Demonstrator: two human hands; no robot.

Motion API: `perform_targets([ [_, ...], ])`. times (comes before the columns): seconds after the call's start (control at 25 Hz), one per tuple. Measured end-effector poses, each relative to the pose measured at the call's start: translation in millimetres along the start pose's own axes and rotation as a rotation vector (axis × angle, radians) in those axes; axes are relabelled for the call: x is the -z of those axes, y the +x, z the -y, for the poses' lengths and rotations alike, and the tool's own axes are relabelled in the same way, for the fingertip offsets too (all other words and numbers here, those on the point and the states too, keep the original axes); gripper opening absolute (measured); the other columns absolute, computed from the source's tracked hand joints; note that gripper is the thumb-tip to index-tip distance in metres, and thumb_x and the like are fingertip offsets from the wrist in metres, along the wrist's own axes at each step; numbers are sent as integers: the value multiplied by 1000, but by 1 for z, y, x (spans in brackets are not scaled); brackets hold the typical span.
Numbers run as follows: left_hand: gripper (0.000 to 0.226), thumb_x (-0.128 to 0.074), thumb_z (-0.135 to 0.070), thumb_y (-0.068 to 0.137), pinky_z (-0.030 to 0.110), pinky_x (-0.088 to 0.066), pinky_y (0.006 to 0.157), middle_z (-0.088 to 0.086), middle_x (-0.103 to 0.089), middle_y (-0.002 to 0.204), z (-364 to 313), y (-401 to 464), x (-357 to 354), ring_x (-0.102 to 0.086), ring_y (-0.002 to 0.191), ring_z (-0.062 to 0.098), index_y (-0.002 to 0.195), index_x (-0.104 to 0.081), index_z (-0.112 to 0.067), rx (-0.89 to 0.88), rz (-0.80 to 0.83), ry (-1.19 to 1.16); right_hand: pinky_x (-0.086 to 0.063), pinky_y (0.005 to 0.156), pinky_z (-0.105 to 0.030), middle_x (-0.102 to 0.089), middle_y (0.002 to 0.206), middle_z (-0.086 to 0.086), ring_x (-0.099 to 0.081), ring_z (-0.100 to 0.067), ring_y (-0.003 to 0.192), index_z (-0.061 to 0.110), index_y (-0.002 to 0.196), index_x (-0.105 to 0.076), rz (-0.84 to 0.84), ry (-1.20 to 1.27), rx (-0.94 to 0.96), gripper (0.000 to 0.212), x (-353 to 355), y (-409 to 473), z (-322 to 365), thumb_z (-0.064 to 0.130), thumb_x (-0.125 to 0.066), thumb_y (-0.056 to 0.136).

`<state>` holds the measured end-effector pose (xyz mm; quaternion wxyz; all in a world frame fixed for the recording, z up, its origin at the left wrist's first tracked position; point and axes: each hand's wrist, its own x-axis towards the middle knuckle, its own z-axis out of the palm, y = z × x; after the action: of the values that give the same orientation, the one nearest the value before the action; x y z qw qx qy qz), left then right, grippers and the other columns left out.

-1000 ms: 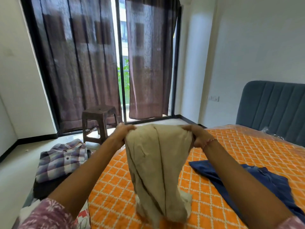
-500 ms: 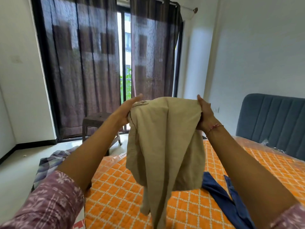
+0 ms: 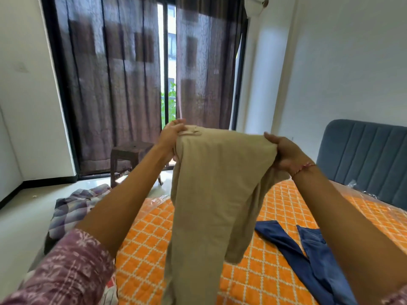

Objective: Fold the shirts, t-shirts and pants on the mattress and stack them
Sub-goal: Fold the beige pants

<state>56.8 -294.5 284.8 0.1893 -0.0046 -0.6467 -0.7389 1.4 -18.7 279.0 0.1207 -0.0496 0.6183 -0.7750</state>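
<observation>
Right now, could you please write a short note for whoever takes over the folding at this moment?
Left hand and right hand each grip the top edge of the beige pants, held up above the orange mattress, legs hanging. Blue jeans lie unfolded on the mattress to the right. A plaid shirt lies at the left edge; whether it is folded is unclear. Left: fold the beige pants and the jeans, then stack.

Matt beige cloth pants [image 3: 215, 190]; quilted orange mattress [image 3: 264, 278] under glossy plastic.
</observation>
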Motion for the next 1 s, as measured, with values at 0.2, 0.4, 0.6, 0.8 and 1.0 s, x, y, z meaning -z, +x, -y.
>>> perform_targets([
  [0.2, 24, -46, -16, 97, 25, -53, 63, 9, -61, 90, 19, -2, 27, -62, 66, 14, 117, -59, -9, 142, 138, -182, -52, 61, -30, -66, 71, -7, -63, -19, 67, 7, 81, -64, 5, -105, -28, 38, -14, -10, 11, 34, -46, 98],
  [0.4, 16, -41, -10, 97, 23, -44, 53, 4, -64, 75, 51, -17, 17, -50, 67, 17, 92, -56, -13, 142, 23, -274, -53, 64, -31, -72, 70, -7, -68, -21, 73, 7, 88, -66, -3, 77, 93, 42, -14, -5, -8, 40, -43, 98],
  [0.6, 44, -60, -7, 72, 28, -47, 55, 1, -62, 89, 82, -38, 26, -57, 66, 14, 112, -47, -21, 169, 274, -316, -58, 66, -28, -74, 91, -6, -70, -19, 88, 13, 78, -79, 117, 149, 155, 60, -10, -11, -21, 50, -37, 98],
  [0.8, 48, -36, -52, 96, 27, -55, 68, 4, -73, 91, 88, -52, 6, -70, 78, 15, 103, -69, -18, 411, 341, -348, -56, 67, -24, -73, 75, -2, -70, -14, 73, 15, 68, -75, 243, -140, 160, 52, -19, -29, -13, 54, -48, 90],
  [1.0, 21, -49, -20, 97, 25, -58, 65, 11, -65, 101, 37, -23, -15, -62, 84, 19, 107, -62, -8, 304, 332, -76, -54, 69, -32, -70, 74, -10, -67, -21, 63, 2, 90, -65, 281, -832, -227, 41, 0, -28, 19, 43, -59, 87],
])
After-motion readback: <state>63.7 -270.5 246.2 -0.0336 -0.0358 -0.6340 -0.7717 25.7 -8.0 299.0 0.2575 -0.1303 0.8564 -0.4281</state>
